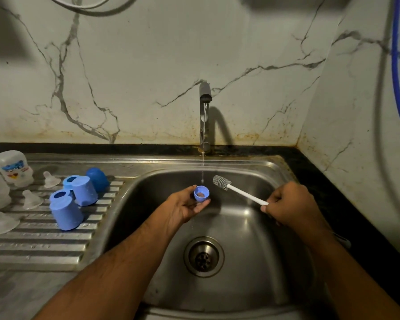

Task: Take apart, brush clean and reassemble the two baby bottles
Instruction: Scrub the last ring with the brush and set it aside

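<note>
Left hand [187, 205] over the sink basin [252, 227], palm up, fingers curled loosely round a small blue bottle ring [201, 193] held open side up; the fingertips under it are partly hidden by the ring itself. Something reddish shows inside the ring — too small to identify. Right hand [289, 205] closed in a fist on the white handle of a bottle brush [234, 189]; the handle's end is buried in the fist, and the grey bristle head points up-left, just beside the ring but not touching it. A thin stream of water [203, 162] falls from the tap [204, 116] and ends just above the ring, between ring and brush head. Drain [203, 256] sits lower in the basin, between the two forearms. On the ribbed draining board [39, 241] to the left, well apart from both hands: two light blue caps [66, 213] standing mouth down with blue rings beside them, one darker blue cap [98, 180] behind, four clear teats [31, 199] scattered between — dim and hard to make out. Two translucent bottle bodies [13, 168] stand upside down at the far left; the nearer one is cut off by the frame edge. A blue hose [396, 72] runs down the right wall.
</note>
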`<state>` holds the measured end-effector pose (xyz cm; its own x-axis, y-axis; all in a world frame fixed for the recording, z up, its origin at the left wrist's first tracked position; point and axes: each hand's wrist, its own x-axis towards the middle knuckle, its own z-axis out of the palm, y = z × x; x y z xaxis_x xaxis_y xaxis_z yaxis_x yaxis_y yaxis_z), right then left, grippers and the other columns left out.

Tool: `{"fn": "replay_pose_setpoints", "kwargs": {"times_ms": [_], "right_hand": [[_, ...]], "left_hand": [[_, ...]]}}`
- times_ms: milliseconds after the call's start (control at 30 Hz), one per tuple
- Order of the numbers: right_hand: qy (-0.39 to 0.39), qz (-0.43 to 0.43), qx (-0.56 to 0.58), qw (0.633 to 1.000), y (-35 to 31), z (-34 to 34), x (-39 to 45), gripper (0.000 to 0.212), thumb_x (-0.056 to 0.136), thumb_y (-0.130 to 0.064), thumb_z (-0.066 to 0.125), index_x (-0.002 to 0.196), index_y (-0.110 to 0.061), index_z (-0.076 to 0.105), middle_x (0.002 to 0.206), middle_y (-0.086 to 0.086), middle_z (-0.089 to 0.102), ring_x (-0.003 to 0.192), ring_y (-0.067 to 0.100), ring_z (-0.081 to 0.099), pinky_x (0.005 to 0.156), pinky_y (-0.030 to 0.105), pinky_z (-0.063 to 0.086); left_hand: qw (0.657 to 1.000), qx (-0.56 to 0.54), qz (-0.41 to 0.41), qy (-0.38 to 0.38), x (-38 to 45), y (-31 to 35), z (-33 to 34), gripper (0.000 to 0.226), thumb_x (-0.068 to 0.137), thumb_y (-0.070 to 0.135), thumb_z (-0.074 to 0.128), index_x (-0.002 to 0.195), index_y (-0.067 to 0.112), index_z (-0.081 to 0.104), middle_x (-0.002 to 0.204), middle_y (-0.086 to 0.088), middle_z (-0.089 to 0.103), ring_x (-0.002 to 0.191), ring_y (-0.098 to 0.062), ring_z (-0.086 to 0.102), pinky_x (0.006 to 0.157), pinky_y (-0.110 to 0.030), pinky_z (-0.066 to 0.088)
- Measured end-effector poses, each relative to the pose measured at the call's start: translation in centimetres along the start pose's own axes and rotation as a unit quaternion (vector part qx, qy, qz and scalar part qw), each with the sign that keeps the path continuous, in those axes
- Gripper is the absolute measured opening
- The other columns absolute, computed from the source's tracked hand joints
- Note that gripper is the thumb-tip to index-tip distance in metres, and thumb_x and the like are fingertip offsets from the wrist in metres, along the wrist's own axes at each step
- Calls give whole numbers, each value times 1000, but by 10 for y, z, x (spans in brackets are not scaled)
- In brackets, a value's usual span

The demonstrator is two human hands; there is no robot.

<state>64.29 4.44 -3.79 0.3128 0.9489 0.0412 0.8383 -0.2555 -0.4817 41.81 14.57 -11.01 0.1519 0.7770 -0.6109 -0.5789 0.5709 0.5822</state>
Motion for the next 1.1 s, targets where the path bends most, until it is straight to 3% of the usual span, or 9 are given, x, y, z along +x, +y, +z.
{"fn": "replay_pose_setpoints", "kwargs": {"times_ms": [100,300,367,433,533,600,667,833,1100], "right_hand": [[-8,4,4,1000,1,-1,1,19,79,-23,82,64,-15,72,59,3,67,65,18,68,72,30,58],[-8,5,15,1000,4,2,3,19,79,-22,81,64,-15,72,59,4,68,63,19,68,72,33,60],[0,-3,16,1000,5,3,3,18,79,-22,81,64,-15,73,59,4,68,62,19,68,72,38,62],[6,-10,16,1000,6,3,2,17,78,-23,81,65,-15,73,59,3,69,62,19,69,71,39,62],[8,-18,16,1000,7,4,2,16,78,-24,80,66,-16,73,60,2,69,63,19,69,71,40,62],[8,-16,16,1000,7,4,2,15,78,-24,80,67,-16,73,61,3,69,64,20,69,72,39,62],[8,-15,20,1000,6,4,2,14,78,-24,80,68,-16,74,63,3,69,66,20,69,73,39,62],[6,-15,14,1000,5,5,2,13,81,-23,79,71,-15,74,65,4,69,69,20,68,77,36,60],[-10,-14,3,1000,3,5,3,13,81,-22,79,71,-15,73,66,4,69,70,19,68,76,33,59]], "left_hand": [[1000,5,-7,-4,-4,-3,3,24,104,22,51,108,1,59,111,-24,62,127,-31,55,94,-40,53],[1000,6,11,9,-6,-9,8,41,102,24,52,137,4,54,139,-26,54,129,-37,53,110,-44,43],[1000,1,16,19,-11,-11,13,40,102,24,51,139,10,55,141,-25,52,130,-36,53,93,-37,55],[999,-31,11,23,-10,-12,16,36,104,21,47,138,14,56,146,-23,48,134,-33,50,57,-30,58],[997,-77,11,27,-3,-12,19,25,107,10,39,106,10,64,150,-17,46,137,-42,43,41,-31,53],[994,-100,15,29,2,-13,20,26,106,6,39,94,5,61,144,-20,48,137,-46,41,44,-29,54],[991,-124,34,32,5,-12,19,25,105,3,40,119,-1,61,131,-20,52,136,-42,44,52,-31,57],[984,-170,51,27,3,-5,20,37,105,2,40,141,1,49,143,-18,50,134,-38,47,106,-31,46],[984,-174,44,11,-3,7,3,31,106,8,40,132,-3,52,147,-21,47,134,-37,49,105,-26,45]]}}
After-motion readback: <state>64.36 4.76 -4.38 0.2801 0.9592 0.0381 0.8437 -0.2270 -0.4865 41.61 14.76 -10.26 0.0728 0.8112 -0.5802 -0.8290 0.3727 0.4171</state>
